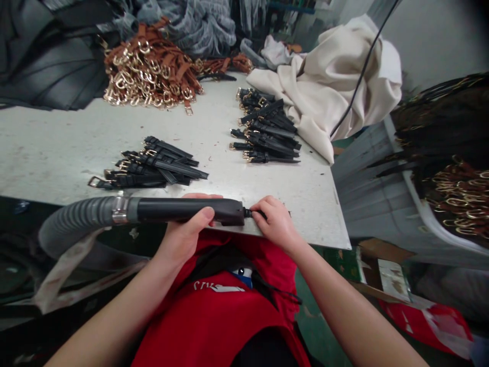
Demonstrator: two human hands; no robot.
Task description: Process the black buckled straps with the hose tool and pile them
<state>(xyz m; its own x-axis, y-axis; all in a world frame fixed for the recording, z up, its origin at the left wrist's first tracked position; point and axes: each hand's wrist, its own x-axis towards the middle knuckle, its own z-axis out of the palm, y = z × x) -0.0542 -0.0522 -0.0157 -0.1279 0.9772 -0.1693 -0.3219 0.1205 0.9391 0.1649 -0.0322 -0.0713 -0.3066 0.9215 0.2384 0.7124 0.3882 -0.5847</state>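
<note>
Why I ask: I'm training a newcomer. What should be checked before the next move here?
1. Left hand around the black nozzle: ok.
2. Right hand pinching the small dark piece at the nozzle's end: ok.
3. Metal clamp around the grey hose tight: cannot tell.
4. Left strap pile apart from right strap pile: ok.
5. Dark piece fully in view: not ok, partly hidden.

- 2 hands, so 1 left hand (185,237) plus 1 right hand (274,219)
- 1 black nozzle (179,209), 1 metal clamp (120,209)
- 2 piles of black straps (168,162), too jumbled to count singly
- 1 tabletop heap of brown straps (153,66), uncountable lol
- 1 cream cloth (328,76)
</note>
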